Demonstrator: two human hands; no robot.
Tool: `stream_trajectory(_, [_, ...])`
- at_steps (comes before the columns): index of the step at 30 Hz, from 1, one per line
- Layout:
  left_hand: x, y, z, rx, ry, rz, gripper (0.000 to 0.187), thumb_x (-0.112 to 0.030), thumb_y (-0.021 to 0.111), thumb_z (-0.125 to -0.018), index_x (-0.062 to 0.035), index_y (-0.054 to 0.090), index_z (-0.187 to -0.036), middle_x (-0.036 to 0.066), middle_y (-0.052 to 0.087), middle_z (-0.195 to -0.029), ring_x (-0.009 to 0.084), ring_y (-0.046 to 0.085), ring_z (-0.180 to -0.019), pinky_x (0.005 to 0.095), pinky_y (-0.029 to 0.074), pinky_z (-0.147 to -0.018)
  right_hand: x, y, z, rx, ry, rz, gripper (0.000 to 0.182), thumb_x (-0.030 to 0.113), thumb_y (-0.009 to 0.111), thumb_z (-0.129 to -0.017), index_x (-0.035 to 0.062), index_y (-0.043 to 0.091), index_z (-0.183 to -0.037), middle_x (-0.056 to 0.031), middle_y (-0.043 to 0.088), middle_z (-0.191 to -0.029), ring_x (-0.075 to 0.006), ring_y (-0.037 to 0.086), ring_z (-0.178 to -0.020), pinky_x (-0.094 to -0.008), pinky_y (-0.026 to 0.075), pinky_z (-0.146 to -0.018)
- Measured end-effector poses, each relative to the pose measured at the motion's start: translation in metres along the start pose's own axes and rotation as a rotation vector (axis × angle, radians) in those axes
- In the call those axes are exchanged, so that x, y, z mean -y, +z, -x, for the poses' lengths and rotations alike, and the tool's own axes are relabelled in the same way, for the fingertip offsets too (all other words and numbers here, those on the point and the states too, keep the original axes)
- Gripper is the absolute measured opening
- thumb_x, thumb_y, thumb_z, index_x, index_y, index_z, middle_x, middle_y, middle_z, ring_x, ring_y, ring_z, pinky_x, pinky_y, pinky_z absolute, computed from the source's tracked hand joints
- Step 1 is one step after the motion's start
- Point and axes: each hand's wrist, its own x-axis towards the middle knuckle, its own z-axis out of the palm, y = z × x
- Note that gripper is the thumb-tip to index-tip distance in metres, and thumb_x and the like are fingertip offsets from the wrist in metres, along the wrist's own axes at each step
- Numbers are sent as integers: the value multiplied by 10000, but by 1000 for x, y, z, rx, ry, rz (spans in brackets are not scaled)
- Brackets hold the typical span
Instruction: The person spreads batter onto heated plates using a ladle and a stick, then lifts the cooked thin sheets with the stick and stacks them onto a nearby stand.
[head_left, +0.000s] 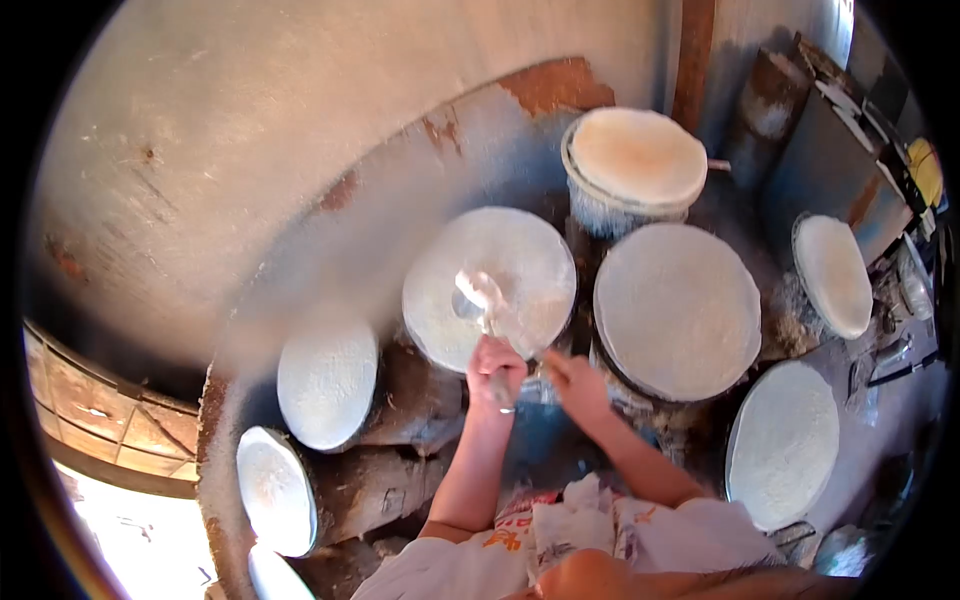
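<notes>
My left hand [497, 370] is closed round the handle of a ladle [482, 292], its white-coated head over the middle of a round griddle [445, 340]. Pale batter covers that griddle, with a darker round patch beside the ladle's head. Just to the right, my right hand [578, 388] grips a wooden-handled tool [553, 364]. Its far end points toward the griddle's lower right part and is blurred there. Both hands are close together at the griddle's near edge.
A pale-topped griddle [678, 310] stands to the right, and a raised one [640, 155] behind it. More round griddles [328, 385] curve round on both sides. Steam blurs the left, before a large rusty metal wall [240, 130]. Clutter lines the far right.
</notes>
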Motion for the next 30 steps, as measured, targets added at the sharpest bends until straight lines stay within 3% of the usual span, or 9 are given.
stream_trajectory(9, [40,22,98,373,63,39,400,-238,419,-970,-120,343,-596,-49,327,-447,65,351,-320,208,364,-314,-56,-14,33,346,52,-263,253,101,627,-804,51,630,-1052,-142,647,-1011,-287,618,-940,-335,481,-837])
stream_trajectory(11, [49,24,160,456,62,-14,411,-265,415,-974,-125,357,-592,-57,318,-420,57,348,-316,208,367,-314,-60,-27,20,379,213,-328,235,72,599,-827,68,609,-1062,-24,573,-716,-118,552,-632,-260,452,-579])
stream_trajectory(13, [65,15,251,610,296,-174,410,-274,410,-976,-123,371,-597,-46,338,-433,61,350,-312,213,361,-312,-31,-65,33,892,571,-428,228,197,579,-911,55,601,-1089,46,432,-542,-37,359,-409,-219,250,-365])
stream_trajectory(15, [70,3,352,680,574,-338,420,-288,405,-976,-128,373,-589,-37,347,-450,64,352,-318,219,355,-323,1,-86,48,1531,634,-924,454,328,593,-906,9,549,-1225,37,431,-521,-38,339,-394,-204,263,-357])
stream_trajectory(18, [96,-21,489,657,1140,-351,455,-312,414,-971,-155,339,-550,-35,321,-473,68,361,-357,229,350,-368,86,-65,95,1874,672,-826,647,362,762,-719,-34,558,-1187,7,518,-617,-58,446,-485,-203,333,-443])
stream_trajectory(22, [44,-132,668,462,1577,37,391,-272,412,-956,-152,346,-590,-42,304,-465,72,367,-386,220,348,-379,227,23,176,2320,697,-853,453,139,766,-711,-41,578,-1081,-51,630,-830,-130,604,-763,-266,475,-702])
stream_trajectory(24, [0,-192,729,133,1823,418,322,-246,404,-945,-141,362,-644,-41,305,-454,70,371,-393,221,378,-371,259,66,230,2524,398,-868,370,140,757,-738,1,605,-1046,-43,644,-868,-109,608,-792,-246,477,-713])
stream_trajectory(28, [-115,-325,776,-576,1711,713,206,-246,405,-942,-64,430,-850,59,510,-634,175,514,-472,283,521,-428,374,88,274,2606,281,-665,198,151,723,-793,43,625,-926,6,604,-727,-42,560,-647,-201,430,-535])
stream_trajectory(30, [-160,-371,774,-526,1694,251,238,-242,400,-956,-11,454,-963,132,585,-831,252,603,-639,317,570,-536,409,101,275,2452,273,-756,159,162,701,-813,42,629,-889,6,592,-699,-33,522,-585,-191,402,-507])
